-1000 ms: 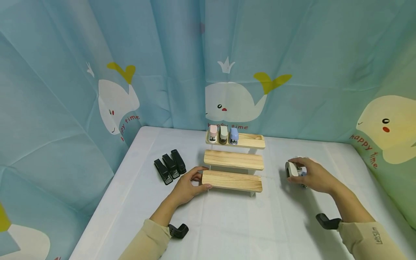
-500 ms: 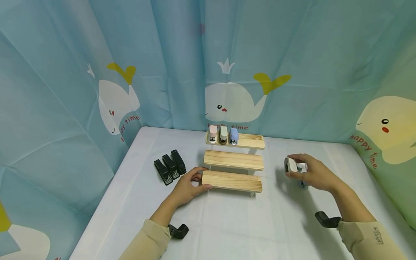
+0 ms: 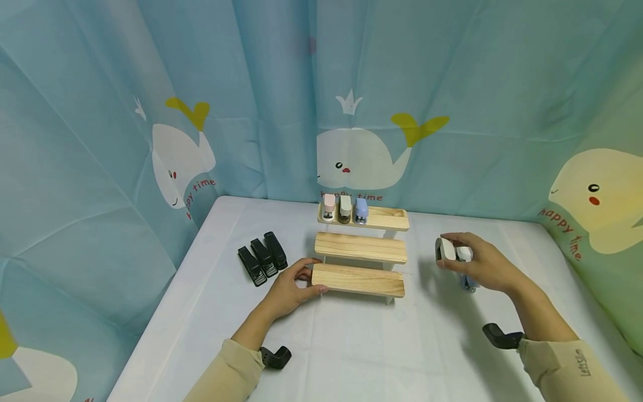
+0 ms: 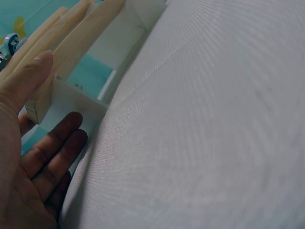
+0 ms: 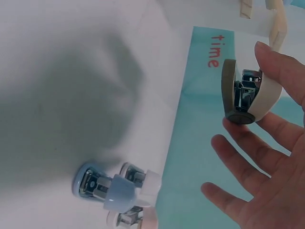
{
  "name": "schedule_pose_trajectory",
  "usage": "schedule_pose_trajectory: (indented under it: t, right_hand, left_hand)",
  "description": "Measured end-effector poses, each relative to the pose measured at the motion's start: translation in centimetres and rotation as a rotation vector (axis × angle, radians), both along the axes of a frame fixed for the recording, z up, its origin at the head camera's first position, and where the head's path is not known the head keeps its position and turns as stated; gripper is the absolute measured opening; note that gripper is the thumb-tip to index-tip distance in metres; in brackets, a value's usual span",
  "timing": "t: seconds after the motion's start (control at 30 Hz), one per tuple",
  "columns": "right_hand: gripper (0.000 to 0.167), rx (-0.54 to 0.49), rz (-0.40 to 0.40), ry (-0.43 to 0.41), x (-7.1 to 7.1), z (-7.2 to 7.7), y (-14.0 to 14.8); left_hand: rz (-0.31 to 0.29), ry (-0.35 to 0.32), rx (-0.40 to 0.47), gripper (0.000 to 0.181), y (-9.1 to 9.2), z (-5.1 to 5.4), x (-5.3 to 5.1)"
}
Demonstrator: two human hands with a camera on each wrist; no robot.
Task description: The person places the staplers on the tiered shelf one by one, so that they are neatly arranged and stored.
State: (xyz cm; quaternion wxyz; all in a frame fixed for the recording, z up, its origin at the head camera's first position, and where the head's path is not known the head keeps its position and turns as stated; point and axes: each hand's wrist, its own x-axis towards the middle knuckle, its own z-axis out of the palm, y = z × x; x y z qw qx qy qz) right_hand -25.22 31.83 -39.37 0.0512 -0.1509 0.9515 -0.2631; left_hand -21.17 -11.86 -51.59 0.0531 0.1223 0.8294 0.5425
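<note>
My left hand (image 3: 288,290) grips the left end of the lowest board on a three-tier wooden display rack (image 3: 359,279). In the left wrist view its thumb (image 4: 35,74) lies on the board, and the other fingers are bent beside and below it. A small cream stapler (image 3: 446,249) is pinched in my right hand (image 3: 482,265), held off the table; the right wrist view shows its dark base (image 5: 239,117) and metal inside. Below that hand stand a blue stapler (image 5: 120,193), a white stapler (image 5: 151,187) and a pink stapler (image 5: 150,218).
On the top tier stand a pink stapler (image 3: 329,206), a pale green-grey stapler (image 3: 345,209) and a light blue stapler (image 3: 361,210). Three black staplers (image 3: 263,257) lie left of the rack on the white tabletop (image 3: 361,352). A whale-print curtain (image 3: 281,100) hangs behind.
My right hand has lifted the cream stapler and shifted a little to the left and away from me, uncovering staplers beneath. The left hand and rack stay put.
</note>
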Motion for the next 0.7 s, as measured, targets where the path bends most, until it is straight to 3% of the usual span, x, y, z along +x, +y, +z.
schedule_pose_trajectory:
  t: [0.7]
  right_hand:
    - [0.076,-0.100,0.034,0.029,-0.8,2.7,-2.5]
  left_hand:
    - [-0.003,-0.005,0.008,0.062,0.0,-0.1,-0.1]
